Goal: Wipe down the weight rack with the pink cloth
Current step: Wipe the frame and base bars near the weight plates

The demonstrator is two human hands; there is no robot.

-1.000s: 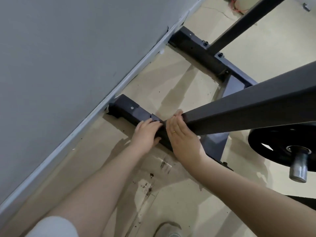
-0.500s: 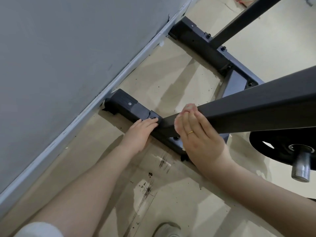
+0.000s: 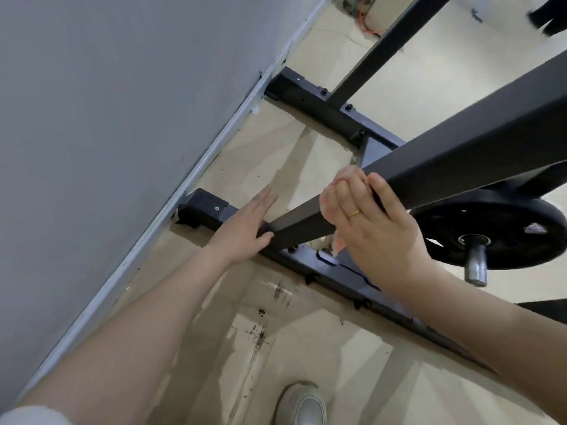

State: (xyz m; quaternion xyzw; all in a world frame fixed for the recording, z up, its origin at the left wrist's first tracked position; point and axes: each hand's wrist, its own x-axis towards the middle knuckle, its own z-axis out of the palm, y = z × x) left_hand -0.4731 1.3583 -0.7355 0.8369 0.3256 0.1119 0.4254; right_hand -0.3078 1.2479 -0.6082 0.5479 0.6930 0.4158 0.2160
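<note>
The dark metal weight rack stands on the floor by a grey wall, one upright post slanting across the right half of the view. My right hand grips this post with the pink cloth wrapped under its fingers; cloth shows at the fingertips and hangs below the palm. My left hand rests with straight fingers on the rack's base bar, where the post meets it.
A black weight plate sits on a steel peg at the right. The grey wall and skirting run close along the left. My shoe stands on the scuffed beige floor. A second base bar lies farther back.
My right hand has slid up the post with the cloth, away from the base. My left hand has shifted slightly and its fingers have straightened. The view has tilted upward.
</note>
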